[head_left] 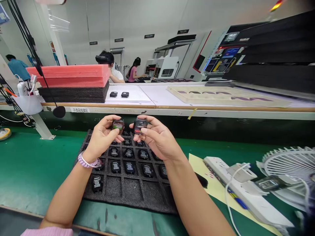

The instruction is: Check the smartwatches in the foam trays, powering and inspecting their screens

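My left hand point(104, 136) pinches a small dark square device point(118, 126) whose face shows a green patch. A similar device point(140, 125), with red and green on its face, is held between the thumb and fingers of my right hand point(157, 136). The two devices are close together but apart. Under both hands lies a black foam tray point(113, 190) with square compartments. Several black devices with white print sit in its upper rows, and one point(97, 183) is in the front row at the left. My right forearm hides part of the tray.
A power strip point(246, 190) and a white fan point(290, 167) stand at the right, by yellow paper point(197, 160). On the shelf are red foam point(71, 75), two black devices point(119, 94) and a pale tray point(209, 98). A round black disc point(59, 111) hangs left. People work behind.
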Motion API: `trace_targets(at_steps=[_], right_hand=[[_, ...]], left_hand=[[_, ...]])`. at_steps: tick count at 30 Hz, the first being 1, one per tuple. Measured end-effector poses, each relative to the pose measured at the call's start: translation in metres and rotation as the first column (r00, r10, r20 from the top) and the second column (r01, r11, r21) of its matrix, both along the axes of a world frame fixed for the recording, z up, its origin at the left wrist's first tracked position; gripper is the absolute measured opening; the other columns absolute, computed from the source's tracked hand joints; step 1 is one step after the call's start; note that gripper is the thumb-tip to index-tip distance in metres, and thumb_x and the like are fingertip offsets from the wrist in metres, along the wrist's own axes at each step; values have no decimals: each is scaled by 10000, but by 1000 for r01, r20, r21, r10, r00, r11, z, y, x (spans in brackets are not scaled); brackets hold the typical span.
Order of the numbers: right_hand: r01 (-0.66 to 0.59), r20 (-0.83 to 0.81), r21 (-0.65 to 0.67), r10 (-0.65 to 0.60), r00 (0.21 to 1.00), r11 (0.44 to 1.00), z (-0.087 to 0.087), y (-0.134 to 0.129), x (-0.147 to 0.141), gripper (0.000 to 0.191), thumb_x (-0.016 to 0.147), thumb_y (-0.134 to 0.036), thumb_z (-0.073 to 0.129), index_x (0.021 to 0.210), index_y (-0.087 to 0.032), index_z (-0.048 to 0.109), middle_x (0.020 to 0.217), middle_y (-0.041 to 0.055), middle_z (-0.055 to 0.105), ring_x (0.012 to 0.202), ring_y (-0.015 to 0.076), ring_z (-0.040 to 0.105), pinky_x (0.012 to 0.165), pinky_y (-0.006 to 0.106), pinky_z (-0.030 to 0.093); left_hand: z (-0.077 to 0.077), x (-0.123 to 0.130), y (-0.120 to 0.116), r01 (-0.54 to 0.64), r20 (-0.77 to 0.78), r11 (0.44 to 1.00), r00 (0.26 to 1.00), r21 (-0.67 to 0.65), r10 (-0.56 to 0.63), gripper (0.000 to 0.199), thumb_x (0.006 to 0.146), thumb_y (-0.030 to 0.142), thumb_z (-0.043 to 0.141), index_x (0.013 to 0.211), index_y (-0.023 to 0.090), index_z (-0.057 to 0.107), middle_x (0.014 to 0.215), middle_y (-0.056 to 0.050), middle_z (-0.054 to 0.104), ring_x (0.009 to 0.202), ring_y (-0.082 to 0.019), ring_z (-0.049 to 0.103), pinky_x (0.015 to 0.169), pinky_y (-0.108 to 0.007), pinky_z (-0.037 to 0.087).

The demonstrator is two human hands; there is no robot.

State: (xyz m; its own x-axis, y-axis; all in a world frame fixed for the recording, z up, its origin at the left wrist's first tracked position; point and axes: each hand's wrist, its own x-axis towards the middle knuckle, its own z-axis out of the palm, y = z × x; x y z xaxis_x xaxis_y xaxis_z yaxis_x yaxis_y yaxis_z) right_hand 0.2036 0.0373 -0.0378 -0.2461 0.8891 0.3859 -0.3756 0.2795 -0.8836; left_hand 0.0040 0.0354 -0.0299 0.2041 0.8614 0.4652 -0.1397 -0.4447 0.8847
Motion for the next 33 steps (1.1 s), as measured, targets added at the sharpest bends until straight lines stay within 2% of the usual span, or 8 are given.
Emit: trace_targets(at_steps=[7,15,20,30,33], right_hand=[[20,2,13,-20,1000,1000,-3,2,-1,434,801,-359,826,1137,-219,591,962,47,724,603,138,637,591,273,529],[45,17,27,-45,999,999,0,-1,-1,430,768,-276,776,1148,-215,584,998,56,730,630,145,649,607,279,522],[67,43,35,-69,997,997,2,-3,0,439,761,-289,760,1154,-216,579,1018,62,723,640,161,654,611,305,528],[47,-25,9,-47,999,999,5,-7,3,424,800,-320,812,1156,-219,606,1019,68,738,654,154,686,633,279,558],[67,-17,16,-67,998,998,3,-7,3,429,795,-355,830,1134,-215,608,985,65,736,622,144,668,600,266,545]], left_hand=[[1,1,-1,-19,-18,1000,1000,-18,18,300,843,248,639,1124,168,572,951,-19,635,585,-117,707,546,-193,599],[4,-2,-3,-13,13,1000,1000,-14,13,339,829,234,616,1157,164,572,969,-19,618,611,-139,722,562,-215,614],[6,-4,-5,-16,14,1000,1000,4,16,353,824,210,603,1173,167,571,943,-8,609,624,-143,728,575,-217,618],[9,-8,-6,-46,25,999,999,-12,46,375,808,225,601,1176,164,562,974,-20,618,629,-141,727,587,-223,623],[8,-7,-6,-49,23,999,999,-19,49,374,804,222,605,1172,165,567,961,-18,619,628,-141,726,587,-223,622]])
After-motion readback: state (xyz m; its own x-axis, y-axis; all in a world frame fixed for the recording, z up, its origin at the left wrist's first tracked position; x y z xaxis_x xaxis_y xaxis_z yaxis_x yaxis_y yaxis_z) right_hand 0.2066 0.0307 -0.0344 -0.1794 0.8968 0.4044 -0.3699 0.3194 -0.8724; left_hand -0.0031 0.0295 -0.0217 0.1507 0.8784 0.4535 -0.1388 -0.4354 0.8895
